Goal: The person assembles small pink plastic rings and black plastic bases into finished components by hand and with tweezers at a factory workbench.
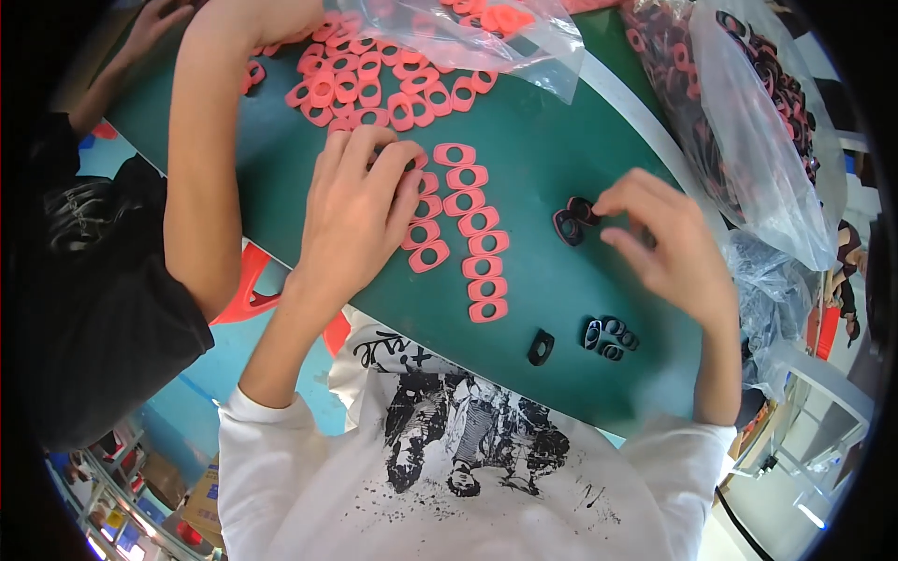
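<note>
My left hand [358, 201] reaches over the top of the shorter row of flat pink ring-shaped pieces [429, 255]. Its thumb and bent index finger close around a pink piece [418, 162], partly hidden beneath them. A longer row of similar pink pieces [478, 221] runs just to the right. On the right, my right hand [664, 243] hovers with thumb and index finger apart. Its index fingertip is at the edge of a pair of black-and-pink ring pieces [568, 227]; whether it touches them I cannot tell.
Loose pink pieces [369, 65] and a clear plastic bag [533, 56] cover the green table's far side. Several small black rings [611, 334] and a single black piece [541, 347] lie near me. Bagged parts [739, 122] stand far right. Another person's forearm [206, 159] crosses at left.
</note>
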